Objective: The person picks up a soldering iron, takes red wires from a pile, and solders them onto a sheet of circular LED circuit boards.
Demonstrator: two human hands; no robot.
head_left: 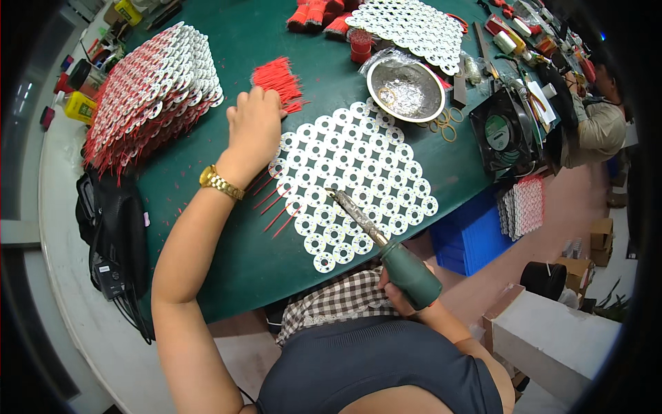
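Observation:
A panel of white ring-shaped circuit boards lies on the green table in front of me. My left hand reaches past its far left corner and touches a bundle of short red wires. My right hand is shut on the green handle of a soldering iron, at the table's near edge. The iron's metal tip rests over the panel's middle. A few red wires stick out from the panel's left edge.
A tall stack of finished ring panels with red wires stands at the left. A metal bowl, rubber bands, a small fan, another ring panel and a seated person lie beyond. A black bag hangs left.

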